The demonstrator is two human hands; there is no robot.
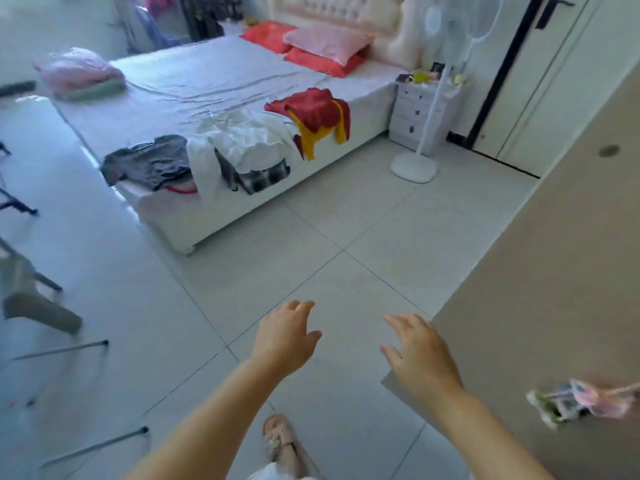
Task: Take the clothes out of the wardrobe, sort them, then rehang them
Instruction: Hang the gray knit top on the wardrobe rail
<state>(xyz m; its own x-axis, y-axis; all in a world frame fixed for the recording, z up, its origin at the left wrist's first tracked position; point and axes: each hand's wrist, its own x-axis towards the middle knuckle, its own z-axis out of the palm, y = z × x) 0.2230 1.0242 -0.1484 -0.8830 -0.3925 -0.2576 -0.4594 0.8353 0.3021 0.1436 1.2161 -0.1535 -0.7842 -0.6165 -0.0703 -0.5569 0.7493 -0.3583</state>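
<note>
Several clothes lie along the near edge of the white bed (207, 81): a grey garment (149, 162) at the left corner, a white garment (249, 136) in the middle over a black-and-white piece (256, 178), and a red and yellow garment (315, 116) hanging over the side. My left hand (285, 337) and my right hand (420, 355) are stretched out over the floor tiles in the foreground, fingers relaxed and empty. The beige wardrobe door (554, 271) stands at my right, beside my right hand.
A folded pink and green bundle (79, 74) sits at the bed's far left. Red and pink pillows (322, 43) lie by the headboard. A white standing fan (414, 164) and a nightstand (415, 109) are right of the bed. A chair (31, 299) stands at left. A pink charm (581, 400) hangs on the wardrobe door.
</note>
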